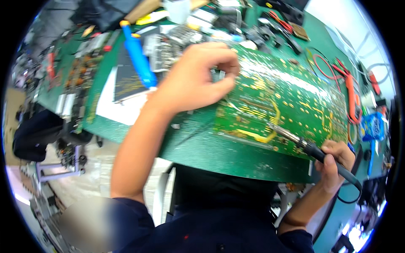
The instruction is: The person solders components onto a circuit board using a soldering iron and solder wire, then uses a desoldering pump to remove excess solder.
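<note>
A large green circuit board [291, 101] lies on the green mat with its solder side up. My right hand [336, 162] grips a soldering iron [312, 149] by its black handle. The iron's metal tip rests at or just above the board, by a thick yellowish track near its front edge. At the board's left edge is my left hand [200, 78], thumb and fingers curled together in a pinch. What sits between those fingertips is hidden. A thin, pale, wire-like strand [236, 108] curves from below this hand across the board toward the iron tip.
Left of my left arm are a blue tool [139, 59], white paper [112, 101] and rows of components [80, 76]. Electronic parts crowd the far side. Red leads [322, 65], an orange-handled tool [351, 95] and a blue packet [373, 126] lie rightward. The iron's cable [358, 189] loops beside my right hand.
</note>
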Available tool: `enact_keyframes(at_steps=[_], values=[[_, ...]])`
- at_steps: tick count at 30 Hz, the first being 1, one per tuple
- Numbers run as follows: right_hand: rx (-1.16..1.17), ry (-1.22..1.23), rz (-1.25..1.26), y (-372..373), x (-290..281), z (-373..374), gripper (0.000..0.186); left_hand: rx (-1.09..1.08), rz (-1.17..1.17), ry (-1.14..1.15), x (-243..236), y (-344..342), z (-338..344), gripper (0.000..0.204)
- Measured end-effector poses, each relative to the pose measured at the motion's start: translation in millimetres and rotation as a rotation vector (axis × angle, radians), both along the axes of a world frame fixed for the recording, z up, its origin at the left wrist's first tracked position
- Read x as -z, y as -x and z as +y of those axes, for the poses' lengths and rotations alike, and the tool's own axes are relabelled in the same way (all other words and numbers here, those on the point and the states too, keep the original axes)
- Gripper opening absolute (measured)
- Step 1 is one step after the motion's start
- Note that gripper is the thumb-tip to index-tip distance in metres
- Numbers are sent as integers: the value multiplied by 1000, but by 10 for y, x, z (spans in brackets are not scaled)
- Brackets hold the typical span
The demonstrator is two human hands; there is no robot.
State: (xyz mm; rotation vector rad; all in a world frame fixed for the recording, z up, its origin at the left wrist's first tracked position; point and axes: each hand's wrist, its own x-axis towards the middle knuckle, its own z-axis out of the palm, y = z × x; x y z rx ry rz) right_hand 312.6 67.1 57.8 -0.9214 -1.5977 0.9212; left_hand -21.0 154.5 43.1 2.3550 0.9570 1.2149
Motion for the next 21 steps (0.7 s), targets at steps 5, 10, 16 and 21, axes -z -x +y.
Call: enact_keyframes(at_steps=[5, 10, 16, 21], values=[[21, 44, -4, -12, 21, -24, 18, -417, 41, 27, -139, 126, -64, 11], [27, 68, 15, -3, -27, -53, 15, -1012, 305, -19, -266, 672, -47, 35], [0, 111, 51, 22, -47, -34, 7, -1246, 409, 591, -3, 1710, 363, 72], [-29, 125, 54, -17, -36, -36, 8, -1142, 50, 767, -27, 1781, 403, 51]])
